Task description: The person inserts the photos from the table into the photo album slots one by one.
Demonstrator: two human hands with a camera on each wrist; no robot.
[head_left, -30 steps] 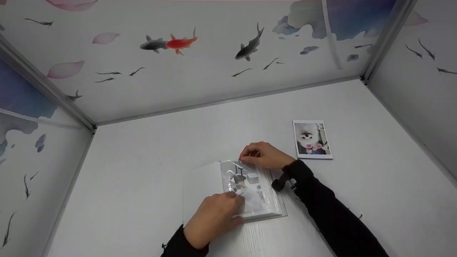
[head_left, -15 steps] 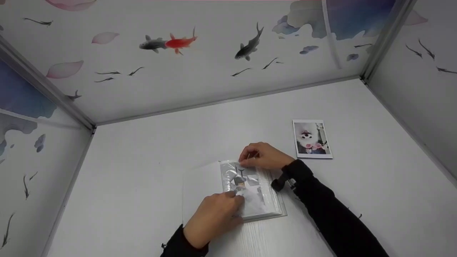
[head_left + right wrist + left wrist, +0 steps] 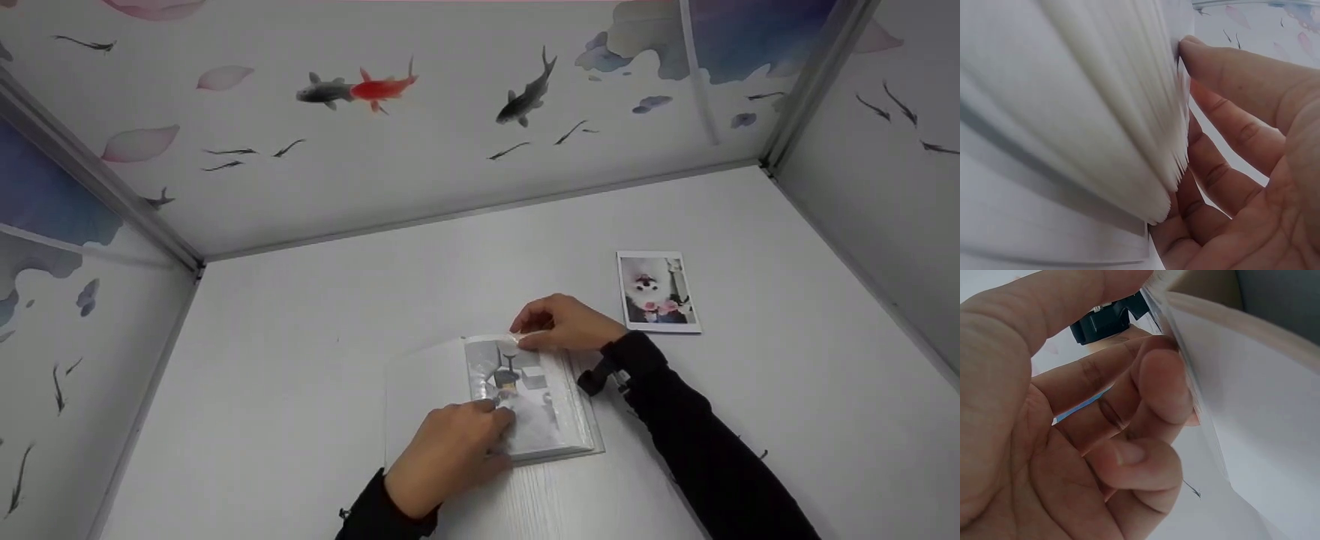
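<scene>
In the head view a photo album [image 3: 525, 435] lies open on the white table, a grey-toned photo [image 3: 517, 375] in the clear sleeve of its right page. My left hand [image 3: 454, 450] holds the page at its lower left, curled fingertips pressing the sleeve and the thumb by the lower edge. At the page's top edge my right hand [image 3: 566, 322] pinches the sleeve's edge with thumb and fingers. The right wrist view puts that thumb [image 3: 1213, 59] on the page face, fingers behind the fanned page edges [image 3: 1157, 140]. The left wrist view shows curled fingers [image 3: 1165, 382] against the page.
A white-bordered photo [image 3: 658, 292] of a white animal with pink flowers lies to the right, beyond the right hand; its thick edge looks like a stack. White panels [image 3: 450, 165] printed with fish enclose the table [image 3: 300, 375]. The album's blank left page [image 3: 424, 382] lies flat.
The right hand has shifted slightly right, its thumb now further along the page's top edge. The sleeve looks smoother over the photo. The left hand stays in place.
</scene>
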